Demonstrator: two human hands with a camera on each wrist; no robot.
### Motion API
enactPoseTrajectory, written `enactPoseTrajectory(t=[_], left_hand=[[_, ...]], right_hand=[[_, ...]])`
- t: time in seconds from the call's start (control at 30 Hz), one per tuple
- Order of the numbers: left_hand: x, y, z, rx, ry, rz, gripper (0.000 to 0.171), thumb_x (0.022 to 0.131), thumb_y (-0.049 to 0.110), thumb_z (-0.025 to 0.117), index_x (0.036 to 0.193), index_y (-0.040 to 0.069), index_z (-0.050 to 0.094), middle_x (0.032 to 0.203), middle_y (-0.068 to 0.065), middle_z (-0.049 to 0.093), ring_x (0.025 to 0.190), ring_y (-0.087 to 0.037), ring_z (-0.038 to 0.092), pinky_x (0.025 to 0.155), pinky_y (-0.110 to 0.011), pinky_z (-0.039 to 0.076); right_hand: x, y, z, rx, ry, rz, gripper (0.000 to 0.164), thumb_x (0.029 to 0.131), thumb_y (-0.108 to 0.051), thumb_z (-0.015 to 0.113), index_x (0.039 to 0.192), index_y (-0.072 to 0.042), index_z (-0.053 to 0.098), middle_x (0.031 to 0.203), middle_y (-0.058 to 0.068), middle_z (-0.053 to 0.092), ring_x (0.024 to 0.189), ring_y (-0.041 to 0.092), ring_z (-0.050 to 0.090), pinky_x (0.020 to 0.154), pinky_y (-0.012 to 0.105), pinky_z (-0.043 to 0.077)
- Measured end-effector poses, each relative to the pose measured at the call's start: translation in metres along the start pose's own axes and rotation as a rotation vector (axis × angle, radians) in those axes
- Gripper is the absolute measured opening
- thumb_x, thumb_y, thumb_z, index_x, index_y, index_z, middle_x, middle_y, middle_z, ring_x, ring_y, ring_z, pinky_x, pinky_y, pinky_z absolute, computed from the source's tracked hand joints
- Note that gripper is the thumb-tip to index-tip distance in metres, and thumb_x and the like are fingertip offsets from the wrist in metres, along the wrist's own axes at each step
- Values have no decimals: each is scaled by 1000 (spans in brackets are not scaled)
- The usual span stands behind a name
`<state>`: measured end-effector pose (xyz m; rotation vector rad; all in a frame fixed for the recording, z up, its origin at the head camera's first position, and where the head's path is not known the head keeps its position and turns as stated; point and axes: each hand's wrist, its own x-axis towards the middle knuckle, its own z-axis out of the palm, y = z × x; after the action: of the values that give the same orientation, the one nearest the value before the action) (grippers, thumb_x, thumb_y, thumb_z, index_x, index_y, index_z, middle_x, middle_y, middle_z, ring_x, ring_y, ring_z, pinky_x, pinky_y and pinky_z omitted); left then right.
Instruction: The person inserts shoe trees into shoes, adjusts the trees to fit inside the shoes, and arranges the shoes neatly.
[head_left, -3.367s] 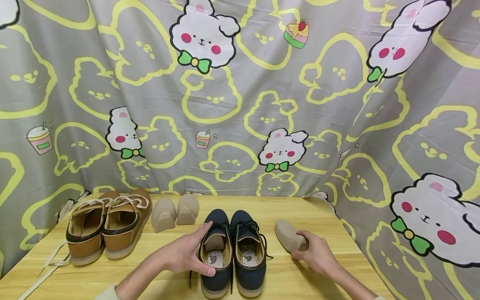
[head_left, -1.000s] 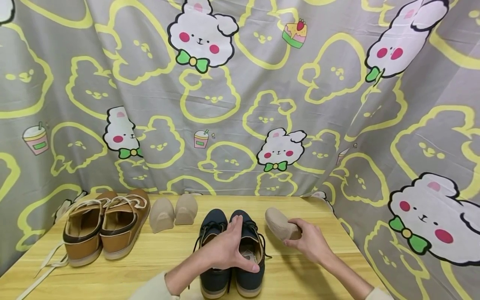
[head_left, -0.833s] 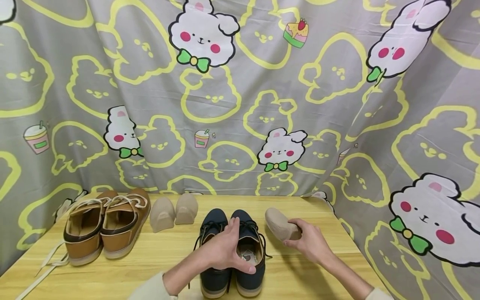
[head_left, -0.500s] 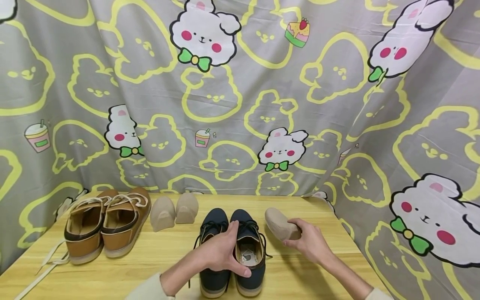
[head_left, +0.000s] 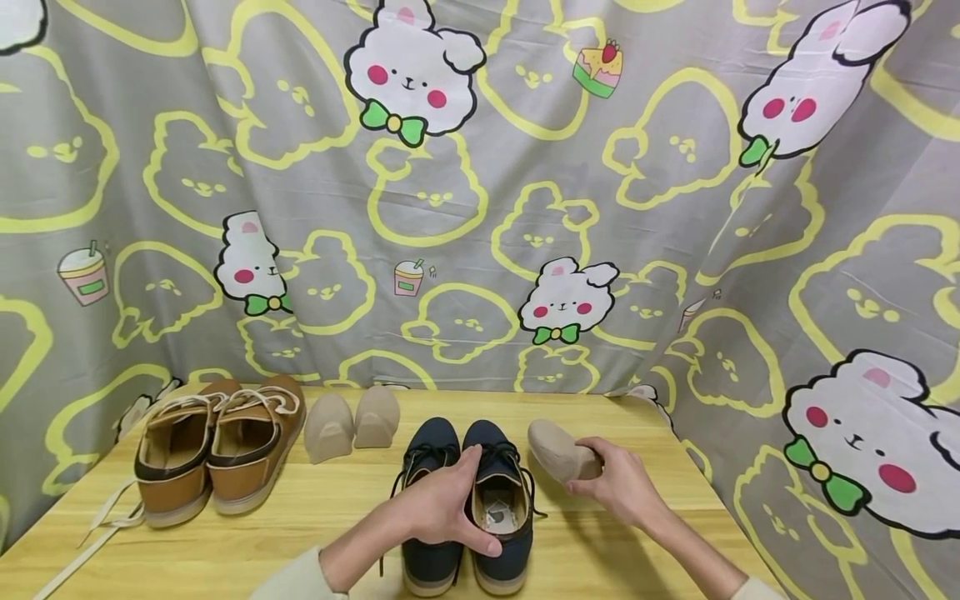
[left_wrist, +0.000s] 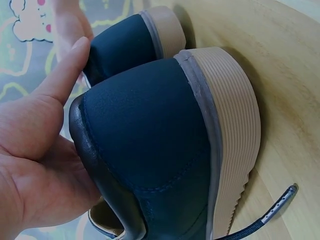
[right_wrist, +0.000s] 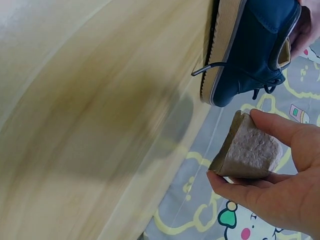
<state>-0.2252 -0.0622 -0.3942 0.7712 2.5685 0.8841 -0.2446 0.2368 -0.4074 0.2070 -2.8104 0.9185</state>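
A pair of navy lace-up shoes stands side by side, toes away from me. My left hand (head_left: 438, 504) reaches across the left shoe (head_left: 431, 575) with straight fingers at the inner side of the right shoe (head_left: 501, 562) and its thumb at that shoe's heel rim. In the left wrist view the thumb lies straight above the left shoe's heel (left_wrist: 150, 125). To the right, my right hand (head_left: 622, 483) pinches a beige moulded shoe insert (head_left: 551, 450) by its blunt end, above the table. In the right wrist view, thumb and fingers hold opposite sides of the insert (right_wrist: 250, 147).
Two similar beige inserts (head_left: 328, 427) lie left of the navy shoes, towards the back. A pair of brown shoes (head_left: 243, 458) stands further left, with a loose white lace (head_left: 86, 554) trailing forward. A patterned curtain (head_left: 465, 208) encloses the wooden table (head_left: 322, 517).
My left hand has moved from the left navy shoe to the right one, its thumb settling at the heel. My right hand has carried the insert slightly left and away, then stayed nearly still.
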Motion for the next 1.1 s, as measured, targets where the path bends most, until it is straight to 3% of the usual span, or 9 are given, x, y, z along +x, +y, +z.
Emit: enactPoseTrajectory(t=[0.27,0.5,1.1], left_hand=[[0,-4,1,3,18,24,124,76,54,86,162,0,14,167,-21,21,146,-37,40,116,-50,38],[0,-5,1,41,39,22,121,74,56,86,162,6,20,155,-20,46,133,-36,56,105,-49,49],[0,-8,1,31,21,35,118,77,55,85,162,8,18,141,-19,61,124,-31,63,99,-45,53]], right_hand=[[4,-8,-10,31,-30,-16,60,71,-20,93,124,-6,69,112,12,73,94,21,69,77,35,56],[7,-17,-26,58,-68,-41,60,73,-22,92,125,-6,68,111,12,73,95,20,69,74,31,56],[6,-51,-54,2,-157,-145,60,72,-30,92,124,-10,69,111,6,73,93,15,67,75,30,54]])
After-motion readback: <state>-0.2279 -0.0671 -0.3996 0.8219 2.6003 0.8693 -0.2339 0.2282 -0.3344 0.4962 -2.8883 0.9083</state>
